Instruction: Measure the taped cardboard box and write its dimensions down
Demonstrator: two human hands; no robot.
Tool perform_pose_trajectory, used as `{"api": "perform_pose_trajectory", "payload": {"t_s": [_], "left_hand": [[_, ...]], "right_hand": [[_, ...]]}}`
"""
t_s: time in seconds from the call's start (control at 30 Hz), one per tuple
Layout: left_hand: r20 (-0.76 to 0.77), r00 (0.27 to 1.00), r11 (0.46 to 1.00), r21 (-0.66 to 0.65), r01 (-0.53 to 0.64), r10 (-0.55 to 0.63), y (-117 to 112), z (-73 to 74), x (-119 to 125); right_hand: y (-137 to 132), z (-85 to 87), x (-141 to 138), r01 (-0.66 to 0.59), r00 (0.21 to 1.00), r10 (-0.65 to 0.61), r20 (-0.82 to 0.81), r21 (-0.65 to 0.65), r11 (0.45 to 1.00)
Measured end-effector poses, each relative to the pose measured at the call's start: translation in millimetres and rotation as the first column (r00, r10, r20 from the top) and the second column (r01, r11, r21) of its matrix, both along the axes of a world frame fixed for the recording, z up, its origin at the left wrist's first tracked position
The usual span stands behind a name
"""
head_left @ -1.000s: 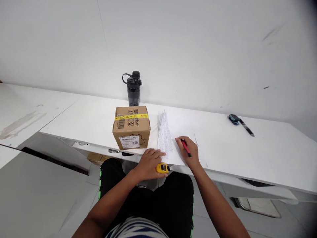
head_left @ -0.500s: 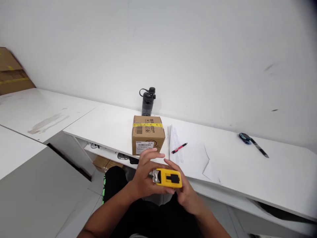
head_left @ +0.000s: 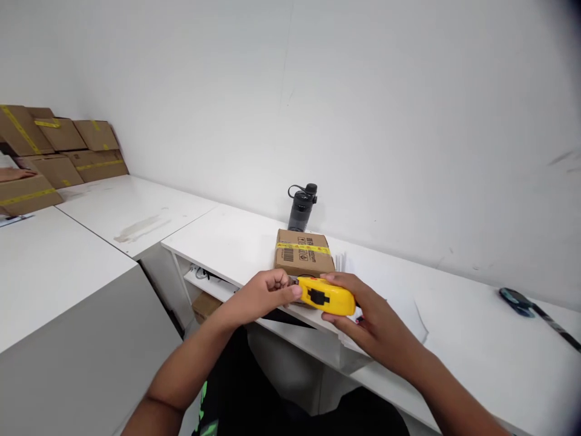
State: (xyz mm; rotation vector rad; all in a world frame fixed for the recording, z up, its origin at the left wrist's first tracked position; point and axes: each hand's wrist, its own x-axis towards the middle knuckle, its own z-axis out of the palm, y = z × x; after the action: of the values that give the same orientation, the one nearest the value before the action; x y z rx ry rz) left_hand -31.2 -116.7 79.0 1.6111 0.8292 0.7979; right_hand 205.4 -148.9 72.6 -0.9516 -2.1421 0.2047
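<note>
My right hand [head_left: 379, 318] is closed round the rear part of a yellow tape measure [head_left: 333, 298] with a black lock slide [head_left: 318, 297]. My left hand [head_left: 261, 297] pinches its metal end at the left, thumb and curled fingers pressed together; the fingers mostly hide that end. Just behind the tape measure, a brown cardboard box [head_left: 302, 254] with yellow tape sits on the white desk [head_left: 245, 233]. The front of the box is partly covered by my hands and the tape measure. White papers [head_left: 411, 312] lie beyond my right hand, which largely hides a pink pen [head_left: 359, 320].
A dark bottle [head_left: 301, 212] stands behind the box, near the wall. A dark blue object with a strap [head_left: 517, 301] lies at the right. Stacked cartons [head_left: 97, 165] stand far left, where another person's hand [head_left: 16, 174] rests. An open shelf [head_left: 213, 284] runs under the desk.
The view has swung left. My left hand has gone from around the tape measure's body to pinching its metal end. The tape measure has turned and now overlaps the box front.
</note>
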Motion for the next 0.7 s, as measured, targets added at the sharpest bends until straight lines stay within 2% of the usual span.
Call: {"api": "perform_pose_trajectory", "payload": {"t_s": [0.1, 0.2, 0.3, 0.4, 0.47, 0.57, 0.63, 0.7], "left_hand": [[-0.014, 1.000, 1.000, 0.015, 0.009, -0.009, 24.2, 14.2, -0.1], [0.048, 0.993, 0.988, 0.101, -0.112, 0.108, 57.3, 19.4, -8.2], [0.068, 0.958, 0.954, 0.091, -0.285, 0.280, 91.7, 9.9, -21.0], [-0.123, 0.941, 0.949, 0.003, -0.316, 0.314, 116.6, -3.7, -27.9], [-0.223, 0.938, 0.963, 0.014, -0.269, 0.266, 125.5, -9.9, -25.6], [-0.319, 0.934, 0.987, 0.063, -0.151, 0.163, 130.7, -14.5, -14.7], [-0.348, 0.925, 0.988, 0.073, -0.136, 0.153, 131.9, -16.4, -8.2], [-0.344, 0.927, 0.989, 0.030, -0.144, 0.146, 132.9, -18.3, -6.1]], "right_hand": [[8.3, 18.3, 13.4, 0.059, 0.998, -0.056, 0.041, -0.077, 0.995], [28.5, 28.3, 44.7, 0.251, 0.968, -0.249, 0.034, -0.147, 0.957], [55.3, 26.8, 86.0, 0.409, 0.910, -0.414, 0.017, -0.190, 0.892], [79.1, 19.9, 111.3, 0.404, 0.908, -0.418, 0.018, -0.300, 0.864], [90.5, 16.3, 110.8, 0.367, 0.924, -0.380, 0.032, -0.347, 0.863], [100.8, 13.8, 92.0, 0.312, 0.947, -0.320, 0.038, -0.362, 0.879], [104.6, 13.5, 78.5, 0.298, 0.952, -0.304, 0.042, -0.370, 0.880], [106.7, 14.3, 71.0, 0.304, 0.951, -0.305, 0.056, -0.370, 0.878]]}}
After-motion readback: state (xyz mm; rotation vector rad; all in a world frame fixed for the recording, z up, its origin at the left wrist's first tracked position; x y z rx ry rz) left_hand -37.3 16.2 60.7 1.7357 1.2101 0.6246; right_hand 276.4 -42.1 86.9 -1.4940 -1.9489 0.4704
